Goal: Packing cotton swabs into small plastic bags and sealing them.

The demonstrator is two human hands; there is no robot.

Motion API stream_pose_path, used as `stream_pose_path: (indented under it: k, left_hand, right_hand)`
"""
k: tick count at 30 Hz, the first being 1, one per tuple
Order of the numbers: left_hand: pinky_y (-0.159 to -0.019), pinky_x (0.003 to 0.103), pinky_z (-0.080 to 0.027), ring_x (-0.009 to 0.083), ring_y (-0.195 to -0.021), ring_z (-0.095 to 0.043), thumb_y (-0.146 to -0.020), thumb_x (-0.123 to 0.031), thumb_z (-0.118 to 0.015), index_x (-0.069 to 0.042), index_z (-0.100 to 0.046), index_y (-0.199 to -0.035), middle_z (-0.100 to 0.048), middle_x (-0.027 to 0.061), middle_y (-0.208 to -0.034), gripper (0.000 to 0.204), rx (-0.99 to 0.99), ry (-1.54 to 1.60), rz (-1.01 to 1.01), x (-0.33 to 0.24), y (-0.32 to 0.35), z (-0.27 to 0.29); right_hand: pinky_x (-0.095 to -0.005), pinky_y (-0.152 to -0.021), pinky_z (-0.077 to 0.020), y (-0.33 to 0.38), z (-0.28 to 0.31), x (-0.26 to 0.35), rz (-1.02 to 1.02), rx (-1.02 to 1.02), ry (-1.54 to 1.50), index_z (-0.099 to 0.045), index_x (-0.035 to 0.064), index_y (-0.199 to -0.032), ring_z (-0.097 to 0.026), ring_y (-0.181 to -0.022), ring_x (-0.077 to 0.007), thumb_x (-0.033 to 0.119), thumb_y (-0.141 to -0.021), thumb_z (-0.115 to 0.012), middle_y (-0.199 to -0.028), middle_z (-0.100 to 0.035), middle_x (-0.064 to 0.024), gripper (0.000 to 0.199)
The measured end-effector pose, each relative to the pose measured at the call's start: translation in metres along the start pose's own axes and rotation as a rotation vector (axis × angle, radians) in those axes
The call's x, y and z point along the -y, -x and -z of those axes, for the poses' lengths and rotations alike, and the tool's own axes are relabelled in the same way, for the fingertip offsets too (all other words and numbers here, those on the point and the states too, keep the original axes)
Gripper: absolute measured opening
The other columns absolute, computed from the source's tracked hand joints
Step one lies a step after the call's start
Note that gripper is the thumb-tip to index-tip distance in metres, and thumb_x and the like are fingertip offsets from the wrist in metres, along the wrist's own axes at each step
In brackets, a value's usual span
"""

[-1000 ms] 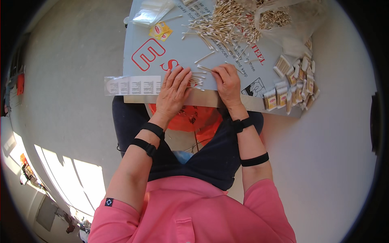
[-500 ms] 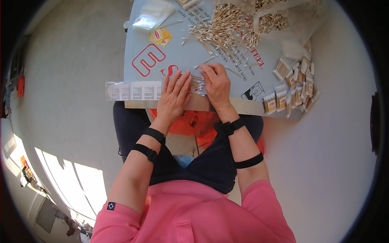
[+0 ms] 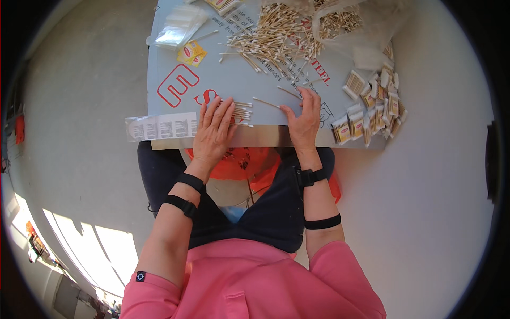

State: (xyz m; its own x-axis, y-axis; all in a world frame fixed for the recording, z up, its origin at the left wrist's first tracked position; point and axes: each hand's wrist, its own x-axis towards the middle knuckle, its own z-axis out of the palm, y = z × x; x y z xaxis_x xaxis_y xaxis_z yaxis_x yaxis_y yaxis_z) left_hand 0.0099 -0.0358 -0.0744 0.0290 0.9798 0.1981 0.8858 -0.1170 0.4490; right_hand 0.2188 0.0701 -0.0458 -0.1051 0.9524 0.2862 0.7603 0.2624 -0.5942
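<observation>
My left hand [image 3: 213,130] lies flat, fingers stretched out, over a small row of cotton swabs [image 3: 243,112]. Their white tips stick out to the right of its fingertips, and the other ends are hidden under it. To the right, my right hand [image 3: 304,121] rests on the board with thumb and fingers apart. One loose cotton swab [image 3: 265,102] reaches its thumb tip; a second loose swab [image 3: 288,92] ends at its index finger. A clear plastic sleeve with printed white labels [image 3: 162,126] lies just left of my left hand.
A big heap of cotton swabs [image 3: 276,34] covers the far middle, beside a clear plastic bag [image 3: 366,37]. Filled swab packs [image 3: 374,109] pile up at the right edge. Far left are empty clear bags [image 3: 180,25] and yellow cards [image 3: 191,53]. The board's metal edge [image 3: 260,137] faces me.
My right hand has moved right, away from my left hand, and its thumb and fingers have spread. My left hand stays on the swab row. The whole view has shifted slightly.
</observation>
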Motion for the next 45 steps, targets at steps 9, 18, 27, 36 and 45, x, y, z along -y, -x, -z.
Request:
stream_pose_path:
  k: [9, 18, 27, 36, 45]
  left_hand:
    - [-0.121, 0.049, -0.024, 0.0273, -0.142, -0.034, -0.085, -0.015, -0.070, -0.008, -0.043, -0.144, -0.041, 0.0046, -0.151, 0.065, -0.024, -0.005, -0.020, -0.002, -0.002, -0.006]
    - [-0.122, 0.047, -0.023, 0.0254, -0.143, -0.033, -0.087, -0.021, -0.066, -0.009, -0.044, -0.143, -0.041, 0.0018, -0.151, 0.061, 0.020, -0.039, -0.001, 0.002, 0.000, 0.000]
    - [-0.122, 0.048, -0.020, 0.0265, -0.144, -0.031, -0.088, -0.023, -0.066, -0.009, -0.040, -0.146, -0.037, 0.0024, -0.154, 0.066, -0.010, -0.074, -0.013, 0.001, -0.001, -0.003]
    - [-0.122, 0.052, -0.016, 0.0292, -0.147, -0.027, -0.087, -0.018, -0.067, -0.004, -0.038, -0.147, -0.033, 0.0082, -0.157, 0.069, 0.016, -0.017, 0.010, -0.001, -0.002, 0.001]
    - [-0.122, 0.051, -0.017, 0.0295, -0.147, -0.027, -0.087, -0.017, -0.068, -0.004, -0.037, -0.148, -0.033, 0.0083, -0.157, 0.069, 0.012, -0.023, 0.006, 0.000, 0.003, 0.000]
  right_hand:
    - [-0.0335, -0.071, -0.0520, -0.007, -0.035, 0.007, 0.098, 0.204, -0.207, -0.068, 0.0053, -0.098, -0.062, -0.085, -0.0247, 0.006, -0.078, -0.076, -0.101, -0.060, -0.0083, 0.021]
    - [-0.0316, -0.068, -0.0519, -0.005, -0.012, 0.012, 0.095, 0.311, -0.228, -0.068, 0.0061, -0.102, -0.063, -0.078, -0.0226, 0.007, -0.077, -0.077, -0.106, -0.059, -0.0076, 0.027]
    - [-0.0356, -0.066, -0.0518, -0.022, -0.043, 0.028, 0.077, 0.361, -0.264, -0.068, 0.0083, -0.082, -0.064, -0.075, -0.0249, 0.009, -0.076, -0.076, -0.085, -0.062, -0.0039, 0.009]
    - [-0.0374, -0.066, -0.0517, -0.031, -0.054, 0.050, 0.111, 0.106, -0.184, -0.067, 0.0076, -0.087, -0.064, -0.079, -0.0274, 0.011, -0.081, -0.074, -0.091, -0.060, -0.0054, 0.011]
    - [-0.0366, -0.065, -0.0508, -0.022, -0.047, 0.036, 0.242, 0.226, -0.048, -0.065, 0.0088, -0.089, -0.063, -0.078, -0.0269, 0.007, -0.081, -0.071, -0.090, -0.059, -0.0049, 0.010]
